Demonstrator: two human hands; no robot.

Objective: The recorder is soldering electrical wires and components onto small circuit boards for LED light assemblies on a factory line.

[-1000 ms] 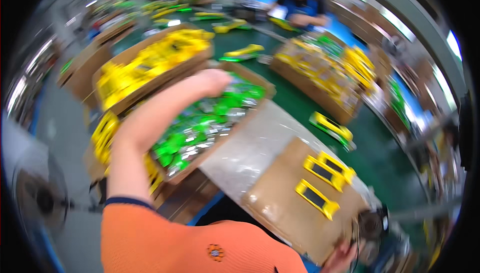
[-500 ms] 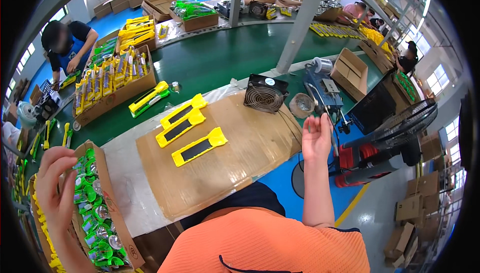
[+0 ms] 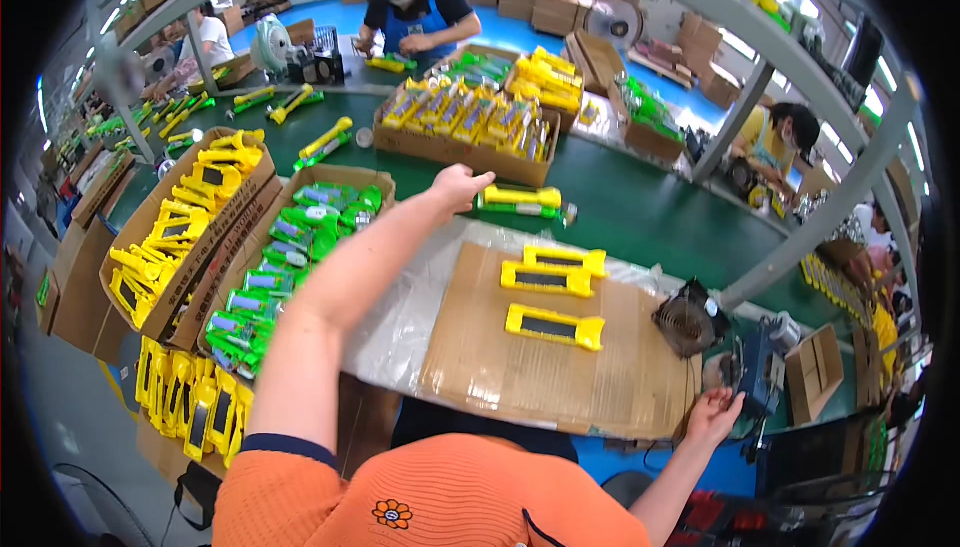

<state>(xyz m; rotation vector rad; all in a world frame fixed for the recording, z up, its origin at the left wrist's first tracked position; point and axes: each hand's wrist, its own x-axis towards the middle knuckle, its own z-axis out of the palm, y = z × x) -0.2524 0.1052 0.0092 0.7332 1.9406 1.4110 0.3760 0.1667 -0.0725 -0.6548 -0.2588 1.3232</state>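
My left arm stretches over the table to the green belt. There my left hand (image 3: 462, 189), fingers curled closed, is at the near left end of a yellow-and-green plastic piece (image 3: 520, 199); whether it grips anything is hidden. A small clear part (image 3: 570, 215) lies at that piece's other end. My right hand (image 3: 714, 415) is palm up at the right table edge, fingers loosely bent and apart, holding nothing. Between my hands, three yellow plastic housings with dark panels (image 3: 555, 327) lie on a cardboard sheet (image 3: 480, 367).
Left of me are a carton of green pieces (image 3: 385, 179) and a carton of yellow housings (image 3: 265, 147). A small black fan (image 3: 690, 319) and a blue bench unit (image 3: 765, 367) stand on the right. Across the belt (image 3: 620, 207), a filled carton (image 3: 470, 157) sits near a co-worker (image 3: 415, 17).
The view has swung left. My left hand has gone from beside the green-piece carton out to the yellow-and-green piece on the belt. The right hand stays palm up and is lower in view.
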